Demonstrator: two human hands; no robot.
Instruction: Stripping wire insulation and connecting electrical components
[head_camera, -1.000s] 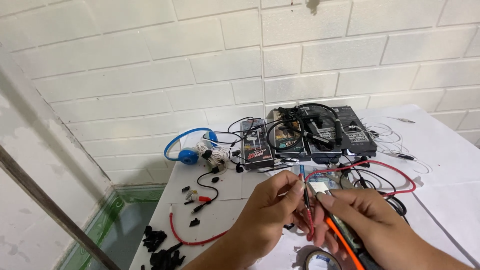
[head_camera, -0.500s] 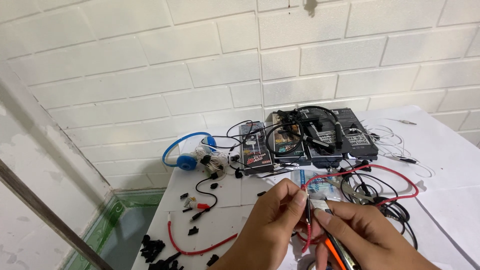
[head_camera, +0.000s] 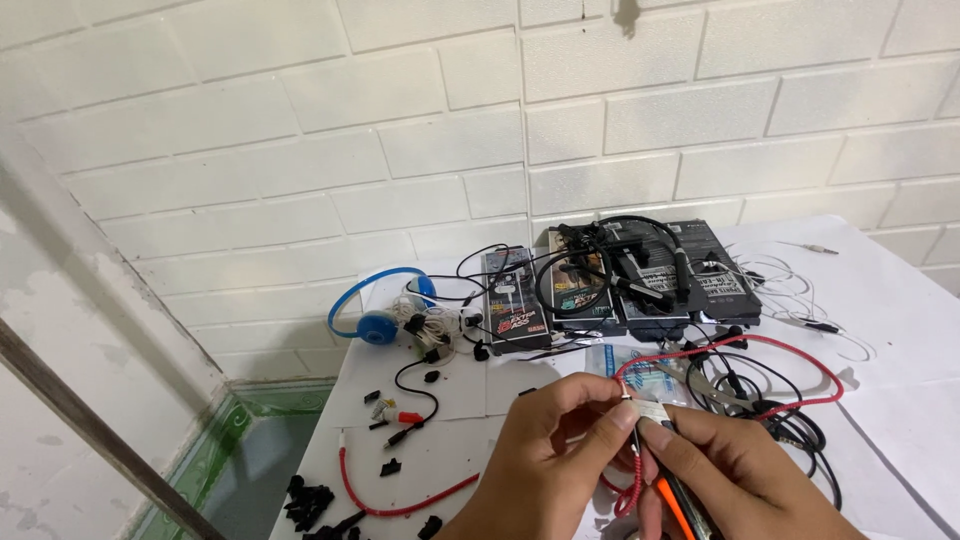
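Bright even light, soft shadows, edges perhaps slightly blurred

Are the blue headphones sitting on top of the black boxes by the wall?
No, the blue headphones lie on the white table to the left of the black boxes, not on them.

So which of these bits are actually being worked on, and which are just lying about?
In use:
- left hand and right hand, pinching the red cable at its plug end
- orange-handled tool by the right hand

Lying about:
- blue headphones
- black packaged boxes
- black connectors
- white earphone wires
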